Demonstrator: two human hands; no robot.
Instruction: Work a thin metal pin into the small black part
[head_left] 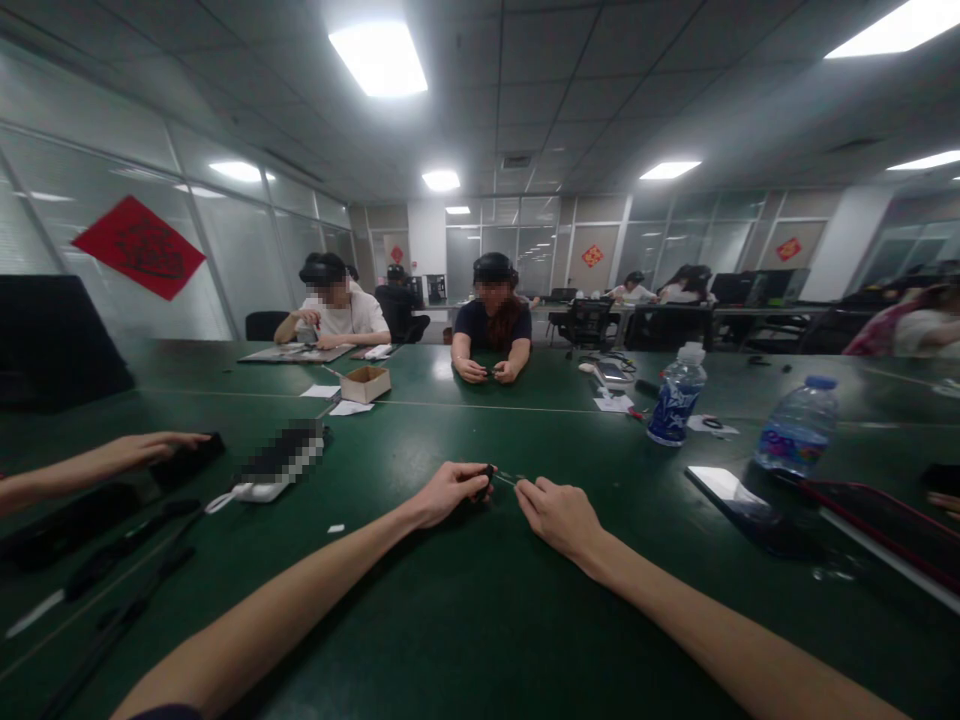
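Note:
Near the middle of the green table (pixel 420 620), my left hand (pixel 450 492) pinches a small black object (pixel 489 480) between thumb and fingers. My right hand (pixel 559 515) is closed on the near end of a thin, pale, see-through piece (pixel 505 479). That piece spans the short gap between my hands and reaches the black object. Both hands are just above the table top, and the fine shape of what they hold is too small to tell.
Two bottles (pixel 676 395) (pixel 799 425) and a phone (pixel 727 490) stand or lie to the right. A small open box (pixel 365 383) is at the back left. Another person's hand (pixel 161 447) rests on a dark object at far left. A person (pixel 493 325) sits opposite.

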